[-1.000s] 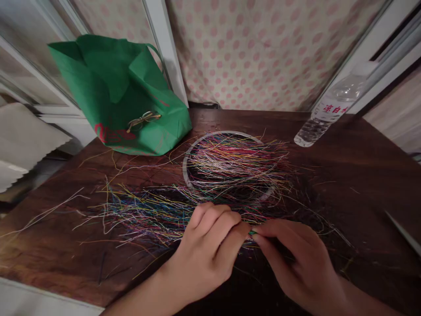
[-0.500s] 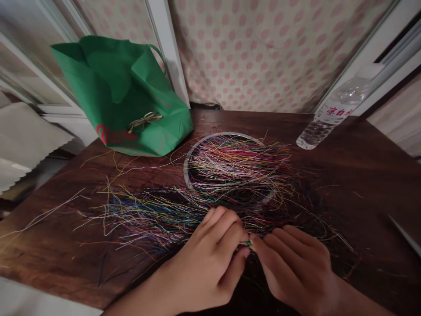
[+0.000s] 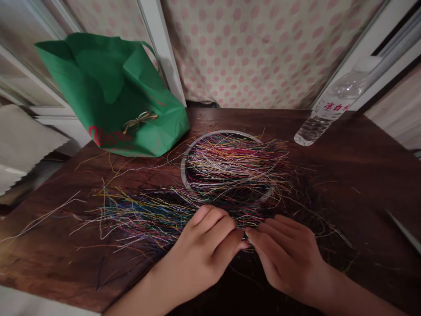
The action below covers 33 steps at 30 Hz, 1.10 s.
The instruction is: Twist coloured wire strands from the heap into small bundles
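The curled left hand [image 3: 208,250] and right hand [image 3: 287,256] meet near the brown wooden counter [image 3: 358,166]'s front edge; I cannot tell their grip. Thin multicoloured strands [image 3: 148,215] lie just beyond.

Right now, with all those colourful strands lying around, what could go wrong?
The loose strands cross each other close to the left hand, so they might get tangled or dragged along.

Some strands poke out past the grey rim, so an arm brushing them could pull the pile crooked.

The glasses rest on the green bag, so a bump to it might make them slide off.
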Each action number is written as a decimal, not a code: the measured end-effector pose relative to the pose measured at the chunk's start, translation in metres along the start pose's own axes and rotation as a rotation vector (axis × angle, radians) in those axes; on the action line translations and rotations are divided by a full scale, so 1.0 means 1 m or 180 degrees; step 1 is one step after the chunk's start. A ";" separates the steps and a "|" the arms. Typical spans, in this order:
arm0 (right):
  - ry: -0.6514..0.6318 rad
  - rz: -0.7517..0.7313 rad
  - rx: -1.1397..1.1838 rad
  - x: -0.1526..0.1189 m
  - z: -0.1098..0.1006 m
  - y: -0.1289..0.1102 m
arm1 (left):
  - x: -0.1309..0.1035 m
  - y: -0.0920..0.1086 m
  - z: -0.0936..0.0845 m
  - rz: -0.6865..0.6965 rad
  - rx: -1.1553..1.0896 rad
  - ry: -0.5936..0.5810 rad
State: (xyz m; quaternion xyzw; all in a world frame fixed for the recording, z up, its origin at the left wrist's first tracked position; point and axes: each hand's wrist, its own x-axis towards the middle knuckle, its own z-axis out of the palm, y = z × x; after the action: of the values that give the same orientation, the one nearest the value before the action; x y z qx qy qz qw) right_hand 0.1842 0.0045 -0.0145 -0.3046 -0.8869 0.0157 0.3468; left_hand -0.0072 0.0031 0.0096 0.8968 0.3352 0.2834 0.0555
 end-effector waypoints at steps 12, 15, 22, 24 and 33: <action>0.0320 -0.1228 -0.0865 0.002 -0.013 -0.009 | -0.001 0.004 -0.006 -0.1030 -0.1691 -0.0674; 0.0381 -0.0933 -0.0641 0.001 -0.010 -0.008 | -0.002 0.004 -0.004 -0.1122 -0.1767 -0.0588; 0.0248 0.0510 0.0310 0.002 -0.012 -0.011 | -0.005 0.001 0.008 0.0029 0.0060 0.0741; 0.0242 0.0622 0.0465 0.002 -0.013 -0.012 | -0.006 -0.001 0.010 0.0250 0.0290 0.0680; -0.0372 0.1611 0.1283 0.008 -0.021 -0.016 | -0.011 -0.001 0.011 0.0648 0.0709 0.0748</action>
State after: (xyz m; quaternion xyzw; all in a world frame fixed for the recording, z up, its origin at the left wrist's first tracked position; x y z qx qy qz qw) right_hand 0.1845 -0.0082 0.0103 -0.4392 -0.7806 0.2940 0.3338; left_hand -0.0085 -0.0023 -0.0055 0.8874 0.2762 0.3515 -0.1126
